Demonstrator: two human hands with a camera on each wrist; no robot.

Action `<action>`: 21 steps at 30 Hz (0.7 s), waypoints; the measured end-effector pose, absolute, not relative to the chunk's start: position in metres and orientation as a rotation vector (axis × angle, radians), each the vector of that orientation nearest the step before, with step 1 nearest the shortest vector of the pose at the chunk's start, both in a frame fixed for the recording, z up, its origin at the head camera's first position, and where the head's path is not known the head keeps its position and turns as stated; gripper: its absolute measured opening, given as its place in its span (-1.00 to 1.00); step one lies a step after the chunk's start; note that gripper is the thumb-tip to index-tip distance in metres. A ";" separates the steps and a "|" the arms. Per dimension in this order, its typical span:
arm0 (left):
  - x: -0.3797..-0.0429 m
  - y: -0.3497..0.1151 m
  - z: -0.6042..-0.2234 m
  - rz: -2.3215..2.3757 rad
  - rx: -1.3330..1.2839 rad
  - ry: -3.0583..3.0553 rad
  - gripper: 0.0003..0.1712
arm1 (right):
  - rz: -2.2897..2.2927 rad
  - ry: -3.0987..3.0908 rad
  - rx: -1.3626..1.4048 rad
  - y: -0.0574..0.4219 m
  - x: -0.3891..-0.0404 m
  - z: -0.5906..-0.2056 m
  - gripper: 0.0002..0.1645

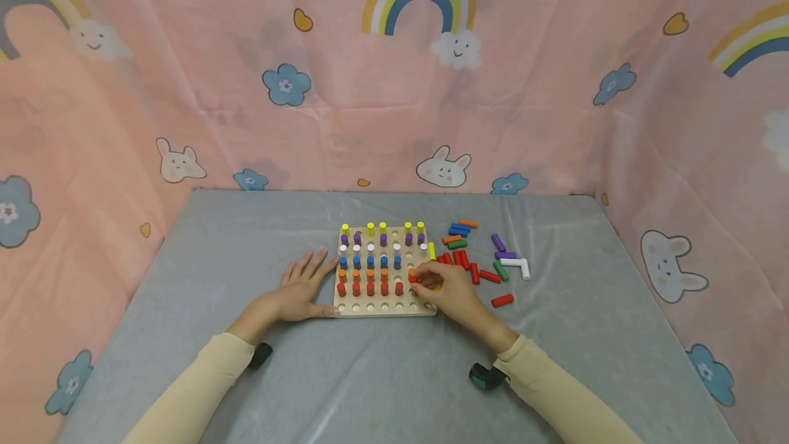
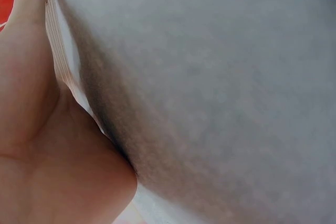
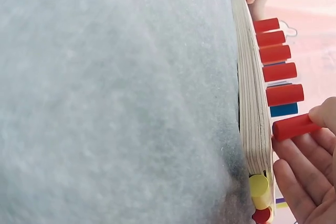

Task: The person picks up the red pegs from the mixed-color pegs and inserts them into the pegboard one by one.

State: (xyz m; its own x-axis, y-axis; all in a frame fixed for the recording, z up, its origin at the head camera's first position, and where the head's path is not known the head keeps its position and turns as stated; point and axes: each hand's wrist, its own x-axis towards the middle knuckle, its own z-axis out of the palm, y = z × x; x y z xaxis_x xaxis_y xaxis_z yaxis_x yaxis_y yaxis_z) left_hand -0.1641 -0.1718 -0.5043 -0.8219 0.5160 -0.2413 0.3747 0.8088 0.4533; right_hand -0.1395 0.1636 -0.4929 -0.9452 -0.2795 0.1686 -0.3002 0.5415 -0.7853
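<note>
The right grip (image 1: 453,290) is pinching a smooth, cylindrical red peg (image 3: 293,126), thumb and fingers parted only by its width, at the right side of the flat, layered-wood pegboard (image 3: 254,124). The left grip (image 1: 302,291) is lying loose, fingers spread, touching the side facing the left edge of the grey, fabric-like bench (image 1: 345,375). Loose pegs (image 1: 503,301) are lying toward the bench's right edge.

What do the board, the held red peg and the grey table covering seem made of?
Board: likely plywood, seemingly unpainted; its pale edge shows thin stacked layers.
Red peg in the right hand: painted wood or plastic, can't tell; smooth, even colour.
Table covering: probably fabric; mottled, soft-looking surface, faint creases.
</note>
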 end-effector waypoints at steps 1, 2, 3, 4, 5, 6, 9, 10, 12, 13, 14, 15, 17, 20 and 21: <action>-0.164 -0.172 -0.504 0.556 0.674 2.639 0.25 | 1.406 -2.736 0.514 0.164 -0.139 -0.493 -0.78; -0.164 -0.172 -0.504 0.553 0.672 2.639 0.26 | 1.411 -2.732 0.514 0.163 -0.139 -0.494 -0.78; -0.164 -0.172 -0.504 0.551 0.672 2.639 0.26 | 1.413 -2.730 0.514 0.163 -0.139 -0.494 -0.78; -0.164 -0.172 -0.505 0.547 0.671 2.639 0.27 | 1.417 -2.728 0.512 0.163 -0.139 -0.494 -0.78; -0.164 -0.172 -0.505 0.545 0.671 2.640 0.28 | 1.422 -2.724 0.512 0.163 -0.139 -0.494 -0.78; -0.164 -0.172 -0.506 0.540 0.670 2.641 0.29 | 1.429 -2.722 0.511 0.163 -0.139 -0.494 -0.78; -0.165 -0.172 -0.505 0.555 0.676 2.637 0.31 | 1.446 -2.715 0.508 0.164 -0.138 -0.495 -0.79; -0.165 -0.172 -0.505 0.555 0.676 2.634 0.32 | 1.453 -2.712 0.507 0.164 -0.138 -0.495 -0.79; -0.164 -0.172 -0.504 0.556 0.678 2.631 0.33 | 1.463 -2.708 0.503 0.164 -0.137 -0.495 -0.79; -0.164 -0.172 -0.504 0.558 0.679 2.628 0.33 | 1.465 -2.705 0.502 0.164 -0.137 -0.496 -0.80; -0.164 -0.172 -0.503 0.557 0.678 2.627 0.33 | 1.469 -2.702 0.499 0.164 -0.137 -0.496 -0.80; -0.164 -0.172 -0.503 0.566 0.680 2.627 0.33 | 1.471 -2.699 0.496 0.164 -0.137 -0.497 -0.80; -0.164 -0.172 -0.503 0.547 0.672 2.630 0.33 | 1.481 -2.694 0.488 0.163 -0.136 -0.498 -0.81; -0.164 -0.172 -0.505 0.540 0.667 2.634 0.31 | 1.491 -2.688 0.476 0.162 -0.135 -0.499 -0.81; -0.163 -0.173 -0.505 0.543 0.667 2.634 0.31 | 1.491 -2.688 0.475 0.162 -0.135 -0.499 -0.81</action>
State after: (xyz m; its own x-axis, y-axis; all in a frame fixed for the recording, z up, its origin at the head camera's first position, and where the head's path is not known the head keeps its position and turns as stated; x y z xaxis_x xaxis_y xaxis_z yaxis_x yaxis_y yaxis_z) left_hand -0.1634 -0.1727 -0.5049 -0.8199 0.5134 -0.2534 0.3711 0.8136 0.4475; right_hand -0.1349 0.1620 -0.4991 -0.9529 -0.2487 0.1738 -0.2791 0.4939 -0.8235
